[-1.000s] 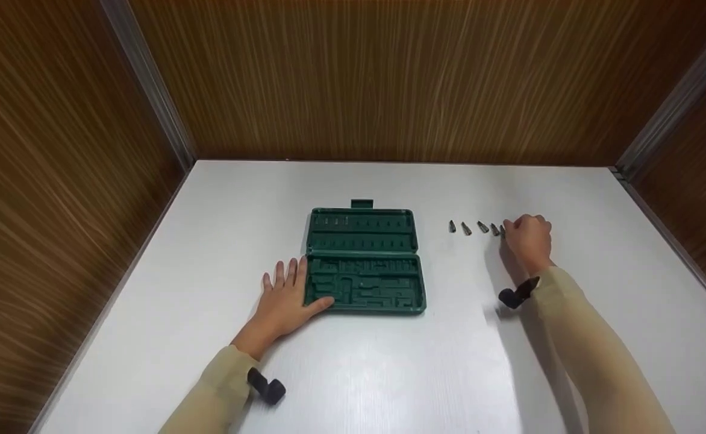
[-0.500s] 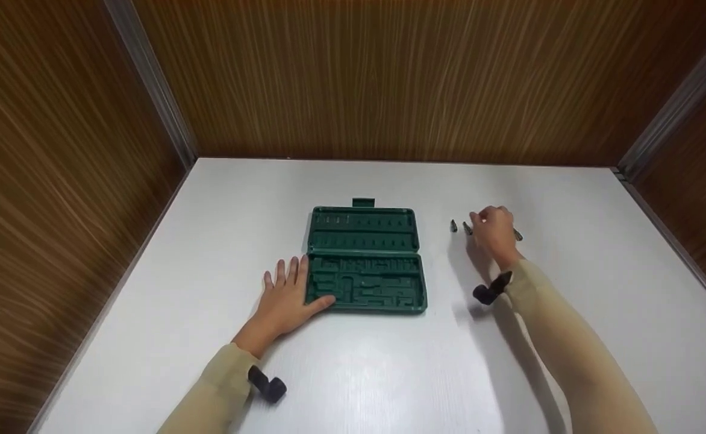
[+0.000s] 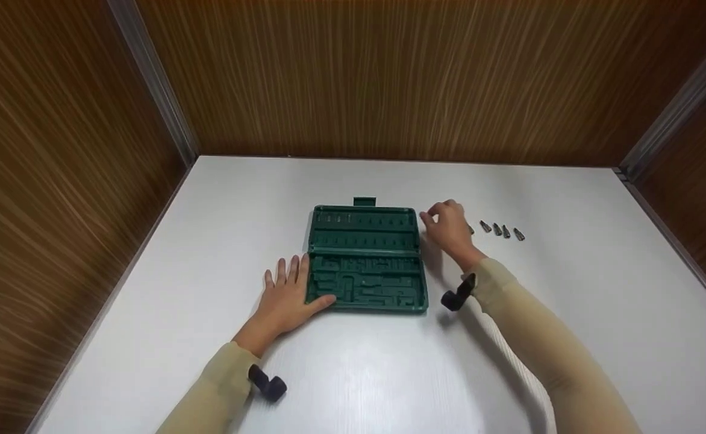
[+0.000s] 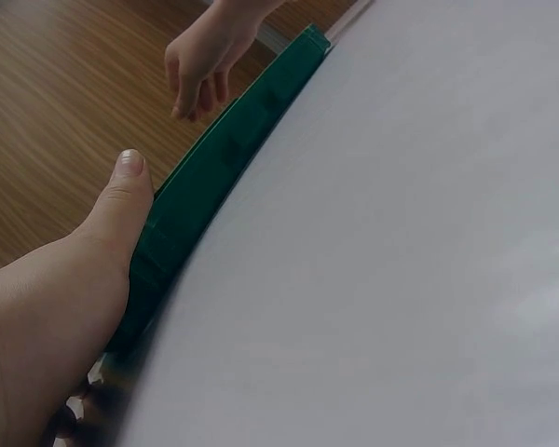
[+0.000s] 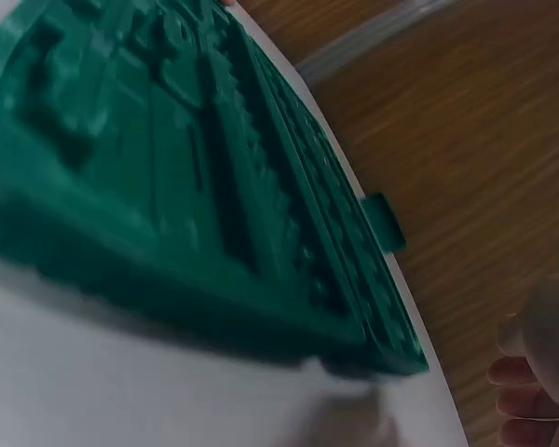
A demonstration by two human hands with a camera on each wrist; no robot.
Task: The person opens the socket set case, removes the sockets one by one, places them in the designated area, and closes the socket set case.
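- Both hands were at the open green bit case (image 3: 365, 259): my left hand (image 3: 285, 295) lay flat on the white table (image 3: 208, 253), fingers straight and thumb pressed against the case's near left corner, gripping nothing.
- Right hand (image 3: 449, 226) hovered just off the case's far right corner, fingers curled inward; I could not tell whether they pinched a bit, as the fingertips hid whatever lay between them.
- That case sat mid-table, its molded tray toward me and its slotted lid half lying flat beyond, latch tab (image 3: 364, 201) at the far edge.
- For this step I judged the bracing thumb mattered most: kept firm against the wall, it should have stopped the light plastic sliding when something was pushed into a slot.
- Slots in the far half looked narrow, so I reckoned a bit had to go in end-first and in line with its slot.
- Loose bits (image 3: 500, 230) lay in a short row right of my right hand, apart from the case and worth not brushing.
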